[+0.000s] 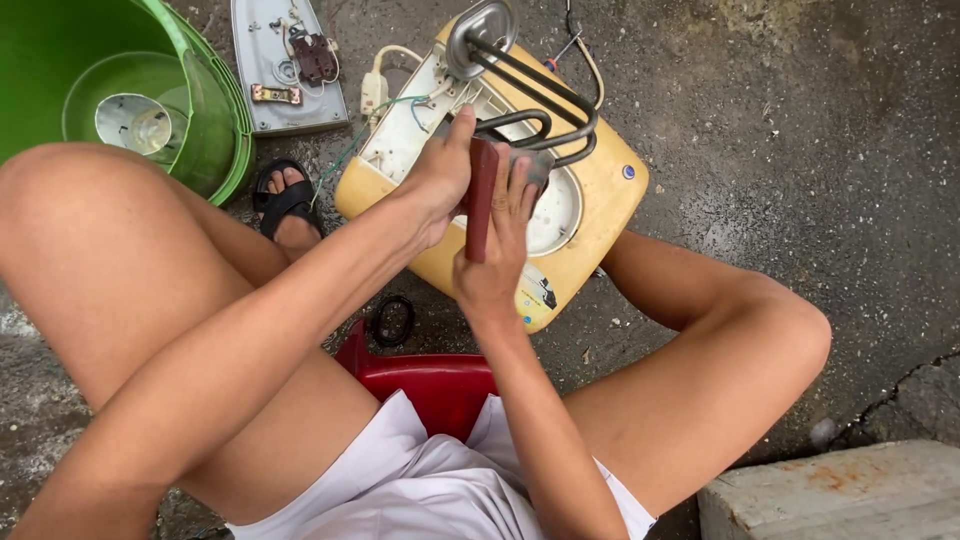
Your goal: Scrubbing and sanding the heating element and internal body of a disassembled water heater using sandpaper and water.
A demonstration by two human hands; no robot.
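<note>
Two hands meeting over the opened yellow appliance casing (590, 215), working on a dark coiled heating element (540, 105). Left hand (435, 185) closing around the upper part of a dark red tool handle (481, 200), thumb pointing up toward the coil. Right hand (495, 260) gripping the same handle lower down, fingers wrapping it from behind (the two hands touching each other). Holding the element above the casing, its round metal flange (480, 35) at the top, its loops reaching right. Sitting on a red stool (430, 385) on wet concrete ground (800, 120), knees spread to both sides. Resting beside the left knee, a green bucket (215, 120); lying just beyond a sandalled foot (288, 205), a grey cover plate (285, 65) with small fittings. Trailing from the casing's upper edge, white and green wires (385, 100).
</note>
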